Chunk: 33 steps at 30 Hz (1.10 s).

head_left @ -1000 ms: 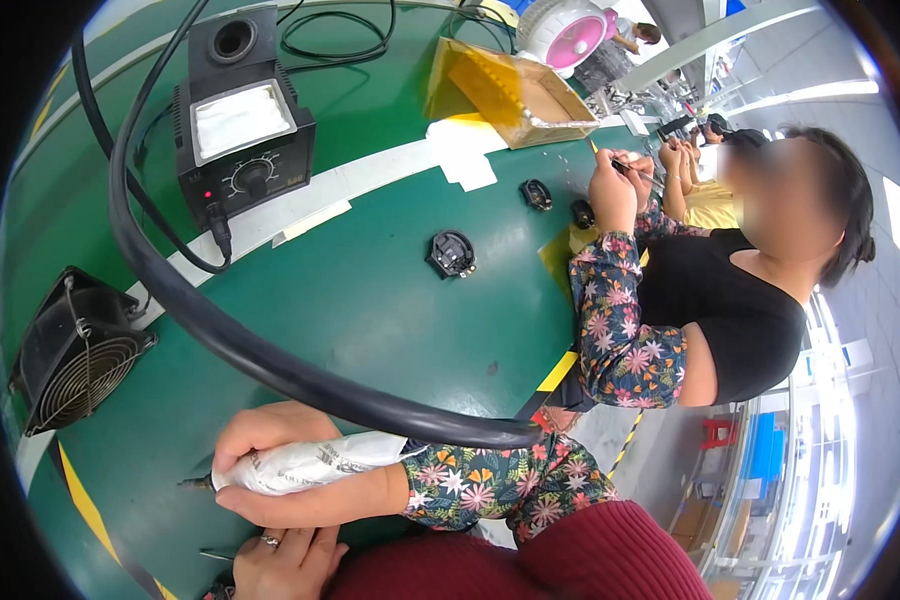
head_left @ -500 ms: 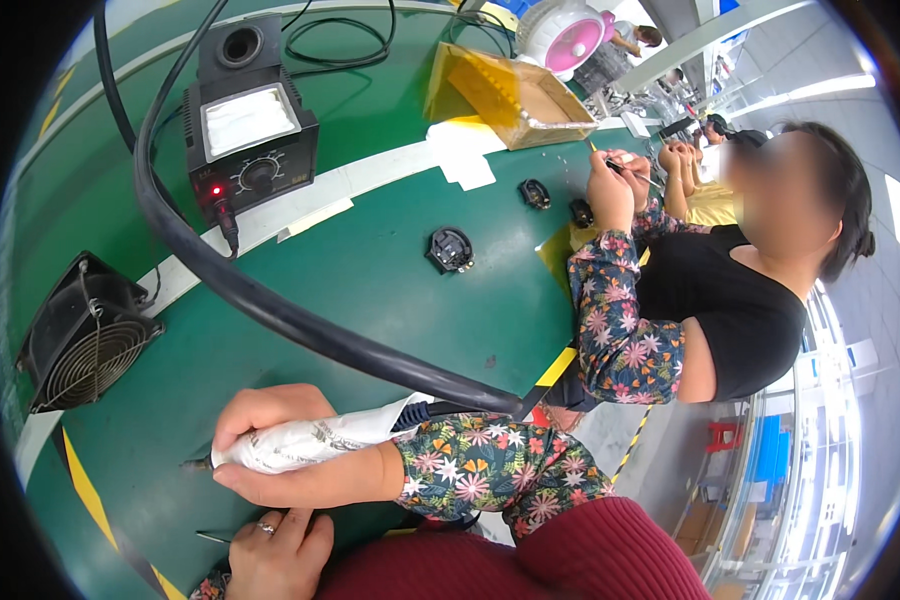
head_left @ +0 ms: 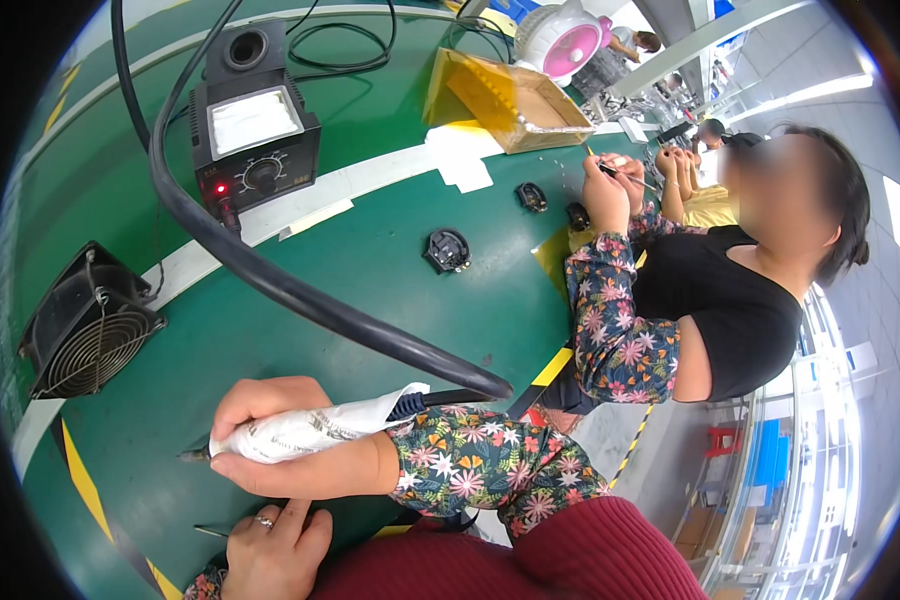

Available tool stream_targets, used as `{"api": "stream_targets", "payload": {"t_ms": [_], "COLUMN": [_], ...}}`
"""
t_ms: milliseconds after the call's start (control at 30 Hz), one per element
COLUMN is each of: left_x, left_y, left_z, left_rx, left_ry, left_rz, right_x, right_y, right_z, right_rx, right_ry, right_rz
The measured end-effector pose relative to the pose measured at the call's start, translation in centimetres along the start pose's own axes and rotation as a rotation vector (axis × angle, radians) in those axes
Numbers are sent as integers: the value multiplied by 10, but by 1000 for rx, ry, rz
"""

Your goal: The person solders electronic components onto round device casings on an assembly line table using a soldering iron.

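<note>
My right hand (head_left: 300, 470) is closed around a soldering iron (head_left: 315, 428) whose handle is wrapped in white paper. The iron's metal tip points left over the green bench, and its thick black cord loops up and across the view. Just below, near the bench's front edge, my left hand (head_left: 278, 555) has curled fingers and a ring. A thin metal tool (head_left: 211, 531) sticks out beside these fingers; the rest of it is hidden. Further off on the bench lie a round black part (head_left: 447, 251) and a smaller black part (head_left: 532, 197).
At the back left stands a soldering station (head_left: 252, 145) with a lit red light. A black fan (head_left: 92, 335) sits at the left edge. Beyond are an open cardboard box (head_left: 540, 110) and a pink-white fan (head_left: 570, 42). A co-worker (head_left: 720, 300) sits to the right, holding small tools.
My right hand and the soldering iron have shifted slightly up and left, and the iron's tip shows more clearly. My left hand stays low beside the tool.
</note>
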State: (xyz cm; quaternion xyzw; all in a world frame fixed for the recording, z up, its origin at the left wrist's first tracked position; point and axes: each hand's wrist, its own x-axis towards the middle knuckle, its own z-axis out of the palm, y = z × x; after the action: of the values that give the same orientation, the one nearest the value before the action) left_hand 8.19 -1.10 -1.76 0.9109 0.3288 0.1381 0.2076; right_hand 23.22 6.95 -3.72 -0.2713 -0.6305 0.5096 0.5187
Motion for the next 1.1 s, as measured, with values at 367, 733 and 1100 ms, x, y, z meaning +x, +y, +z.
{"api": "stream_targets", "payload": {"t_ms": [367, 733, 1100], "left_x": [2, 1, -9], "left_y": [-1, 2, -8], "left_z": [14, 2, 7], "left_rx": [89, 65, 90], "left_ry": [49, 30, 57], "left_rz": [38, 19, 73], "right_x": [0, 2, -4], "right_y": [1, -4, -6], "right_z": [2, 4, 4], "right_rx": [-16, 48, -5], "right_ry": [47, 55, -8], "right_rz": [-34, 20, 105]}}
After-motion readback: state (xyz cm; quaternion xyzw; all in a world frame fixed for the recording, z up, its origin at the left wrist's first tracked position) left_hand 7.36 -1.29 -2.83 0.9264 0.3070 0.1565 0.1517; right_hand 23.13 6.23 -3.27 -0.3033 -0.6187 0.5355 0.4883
